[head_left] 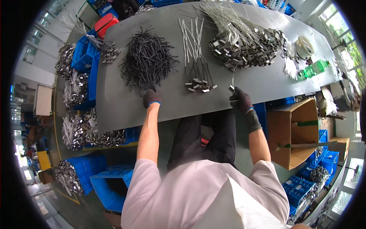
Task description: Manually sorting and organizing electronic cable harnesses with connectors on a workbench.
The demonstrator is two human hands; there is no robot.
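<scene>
My left hand [152,98], in a dark knitted glove, is closed at the near edge of a heap of short thin black tubes [149,57]. Its fingertips touch the heap, and what they pinch is hidden. My right hand [241,100], gloved too, grips a thin silver strip with a small metal block [231,88] at its near end, just over the table's front edge. Between the hands lies a small group of strips [198,84] with metal blocks toward me, black lower lengths and silver tails pointing away. Beyond my right hand is a large pile of metal-ended strips [248,47].
The grey table [183,105] also bears a green plastic bottle [315,68] and a pale roll [304,47] at right. An open cardboard box [293,133] stands beside my right arm. Blue crates [82,173] filled with metal pieces line the left side; more blue crates [299,189] stand lower right.
</scene>
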